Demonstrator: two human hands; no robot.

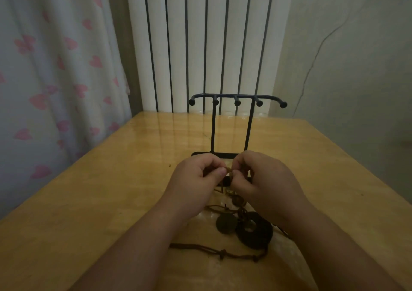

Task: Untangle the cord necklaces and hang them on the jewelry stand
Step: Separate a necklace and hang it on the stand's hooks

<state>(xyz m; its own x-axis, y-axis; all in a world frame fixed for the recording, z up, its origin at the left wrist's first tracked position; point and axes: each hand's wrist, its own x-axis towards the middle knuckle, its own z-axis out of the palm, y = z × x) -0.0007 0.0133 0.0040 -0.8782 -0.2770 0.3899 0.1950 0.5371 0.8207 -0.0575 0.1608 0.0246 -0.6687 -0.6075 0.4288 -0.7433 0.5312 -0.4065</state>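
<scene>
L hand (196, 175) + R hand (263, 177) close together, fingers curled, both pinching same knotted bit of cord necklaces (231, 206) just above table (89, 201). Rest of tangle lies on table betw. forearms: disc pendant (226, 224), dark ring pendant (255, 230), loose cord loop nearer the person. Jewelry stand (236, 101) upright just behind hands, hooks bare.

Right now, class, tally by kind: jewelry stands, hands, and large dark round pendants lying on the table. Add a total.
Jewelry stand: 1
Hands: 2 (left hand, right hand, both pinching the tangled cords)
Large dark round pendants: 2 (flat disc, ring)
Total: 5
</scene>
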